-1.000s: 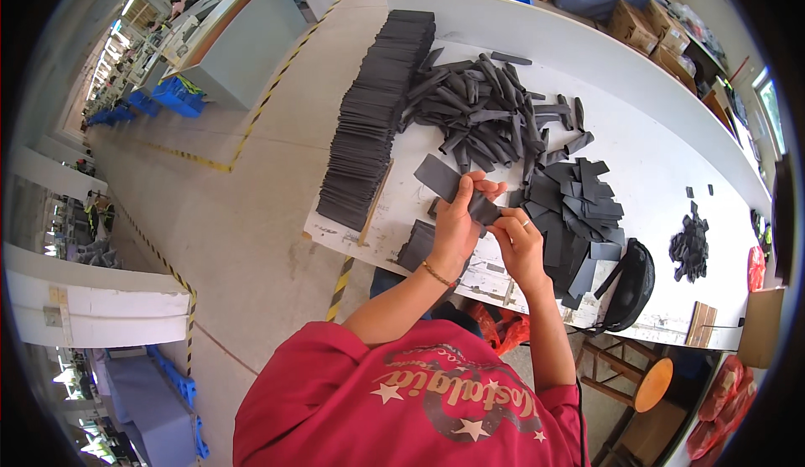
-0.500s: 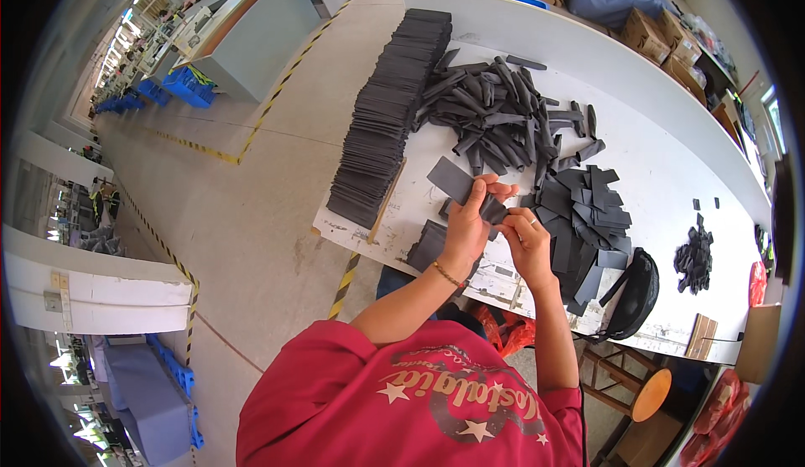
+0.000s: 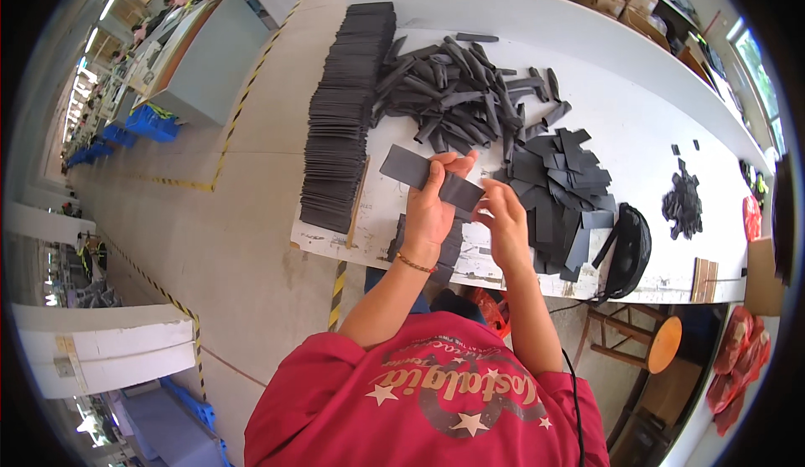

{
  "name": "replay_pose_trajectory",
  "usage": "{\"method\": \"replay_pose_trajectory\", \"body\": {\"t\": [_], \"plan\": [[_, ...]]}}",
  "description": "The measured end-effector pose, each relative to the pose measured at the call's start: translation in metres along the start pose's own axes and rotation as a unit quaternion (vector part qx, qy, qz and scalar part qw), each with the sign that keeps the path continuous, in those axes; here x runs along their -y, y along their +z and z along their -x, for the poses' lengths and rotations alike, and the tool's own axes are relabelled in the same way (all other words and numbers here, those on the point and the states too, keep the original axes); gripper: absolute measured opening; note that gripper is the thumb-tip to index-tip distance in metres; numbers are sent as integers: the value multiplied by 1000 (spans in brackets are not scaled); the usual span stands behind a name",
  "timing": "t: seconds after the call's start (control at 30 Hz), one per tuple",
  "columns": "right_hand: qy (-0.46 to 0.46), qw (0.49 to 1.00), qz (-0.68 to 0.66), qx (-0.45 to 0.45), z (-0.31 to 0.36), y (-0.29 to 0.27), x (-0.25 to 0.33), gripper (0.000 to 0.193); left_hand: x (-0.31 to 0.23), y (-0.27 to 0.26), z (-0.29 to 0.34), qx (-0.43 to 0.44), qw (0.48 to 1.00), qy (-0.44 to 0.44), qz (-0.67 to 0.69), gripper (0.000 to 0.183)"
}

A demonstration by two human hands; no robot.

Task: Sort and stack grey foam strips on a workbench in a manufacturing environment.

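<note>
My left hand point(image 3: 430, 215) grips a flat, dark grey rectangular strip point(image 3: 405, 166), thumb on top and fingers behind it. At the strip's right end, the fingertips of my right hand point(image 3: 506, 225) are bent against its edge. Whether the strip is cloth or card I cannot tell. Below my hands, a small stack of similar dark pieces point(image 3: 444, 249) lies at the table's near edge, partly covered by my left wrist. Just right of my right hand spreads a loose heap of flat dark strips point(image 3: 553, 190).
On the white table point(image 3: 646, 148), a long row of packed dark pieces point(image 3: 340, 115) stands at the left. Rolled dark pieces point(image 3: 457, 90) are heaped behind my hands. Farther right are a black mesh bag point(image 3: 629, 253) and a small dark pile point(image 3: 683, 203). A wooden stool point(image 3: 662, 345) stands below.
The strip's right part, bent between my hands before, now lies flatter and straighter. My right hand has drawn slightly off toward its end. The whole view has shifted a little.
</note>
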State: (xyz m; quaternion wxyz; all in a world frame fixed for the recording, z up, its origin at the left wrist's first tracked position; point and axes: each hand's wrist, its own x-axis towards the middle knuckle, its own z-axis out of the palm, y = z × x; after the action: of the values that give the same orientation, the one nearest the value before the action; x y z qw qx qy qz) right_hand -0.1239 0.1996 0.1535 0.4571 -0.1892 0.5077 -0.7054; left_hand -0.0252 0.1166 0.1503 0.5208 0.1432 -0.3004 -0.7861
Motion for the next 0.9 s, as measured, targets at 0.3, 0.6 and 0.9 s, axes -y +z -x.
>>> {"method": "replay_pose_trajectory", "body": {"t": [0.3, 0.6, 0.9], "plan": [[-251, 945, 207, 10, -7, -10, -5, 8, -18, -22, -5, -126, 992, -17, 0, 30], [14, 983, 153, 101, 0, -4, -14, 24, -7, -6, -2, -91, 994, -20, 64, 32], [38, 991, 90, 87, 2, 4, -16, 23, 0, -7, -3, -97, 992, -12, 81, 31]]}}
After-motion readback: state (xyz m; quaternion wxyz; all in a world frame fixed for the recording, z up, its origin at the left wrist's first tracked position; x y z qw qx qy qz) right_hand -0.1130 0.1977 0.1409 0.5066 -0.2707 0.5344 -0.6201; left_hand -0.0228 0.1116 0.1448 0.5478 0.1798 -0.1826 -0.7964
